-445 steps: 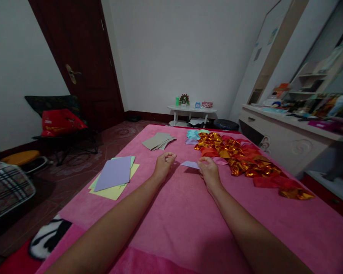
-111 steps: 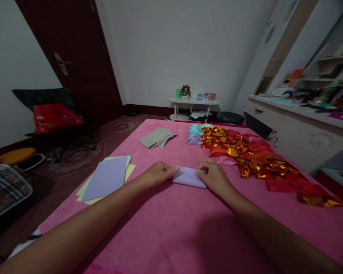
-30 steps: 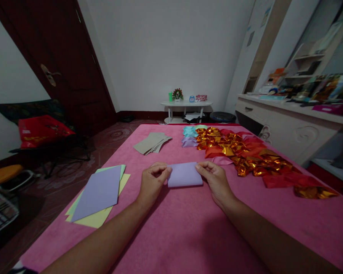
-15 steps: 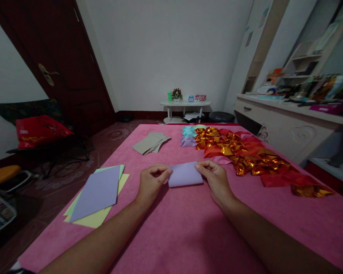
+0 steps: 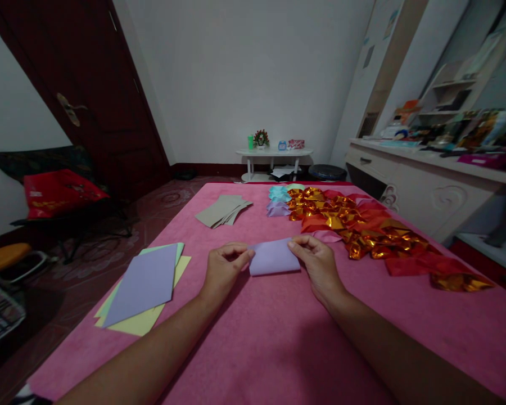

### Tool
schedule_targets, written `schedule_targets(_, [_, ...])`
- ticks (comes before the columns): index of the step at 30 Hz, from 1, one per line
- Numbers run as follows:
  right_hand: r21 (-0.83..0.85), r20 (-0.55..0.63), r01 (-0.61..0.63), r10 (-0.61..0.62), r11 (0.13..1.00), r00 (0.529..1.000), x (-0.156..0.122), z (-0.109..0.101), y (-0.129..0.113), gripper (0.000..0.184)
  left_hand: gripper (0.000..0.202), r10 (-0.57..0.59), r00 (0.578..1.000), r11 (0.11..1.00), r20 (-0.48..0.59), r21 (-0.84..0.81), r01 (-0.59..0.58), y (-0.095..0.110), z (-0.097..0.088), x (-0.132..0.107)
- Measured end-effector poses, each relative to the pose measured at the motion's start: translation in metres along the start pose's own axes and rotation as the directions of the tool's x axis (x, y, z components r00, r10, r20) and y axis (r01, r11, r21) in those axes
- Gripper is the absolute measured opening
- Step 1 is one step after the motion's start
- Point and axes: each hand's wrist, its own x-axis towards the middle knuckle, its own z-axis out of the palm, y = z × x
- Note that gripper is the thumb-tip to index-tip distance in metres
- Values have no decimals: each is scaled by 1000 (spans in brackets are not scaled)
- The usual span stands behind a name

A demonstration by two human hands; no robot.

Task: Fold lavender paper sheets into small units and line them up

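A sheet of lavender paper (image 5: 274, 257), folded over on itself, is stretched between my two hands at the middle of the pink-covered table (image 5: 253, 349). My left hand (image 5: 227, 265) pinches its left edge between thumb and fingers. At the upper right corner, my right hand (image 5: 318, 263) grips it the same way. The rounded fold lies along the side nearest me. Left of my arms is a stack of lavender paper (image 5: 145, 284) over green and yellow sheets (image 5: 139, 323). Beyond my left hand, several grey paper pieces (image 5: 223, 211) lie fanned out.
Rows of folded gold and red foil pieces (image 5: 354, 230) cover the table's right side, with blue and lavender folded pieces (image 5: 278, 209) beside them. A white side table (image 5: 274, 152) stands by the wall. A cluttered white dresser (image 5: 430, 174) is to the right.
Hardly anything differs. Both hands keep their pinch on the lavender paper, and its near folded edge sits very slightly higher.
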Motion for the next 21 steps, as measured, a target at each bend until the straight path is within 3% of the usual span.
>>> schedule_targets(11, [-49, -42, 16, -18, 999, 999, 1, -2, 2, 20, 11, -18, 1000, 999, 12, -33, 18, 1, 1, 0])
schedule_targets(21, [-77, -56, 29, -33, 997, 998, 1, -2, 4, 20, 15, -116, 993, 988, -21, -110, 113, 1, 2, -1])
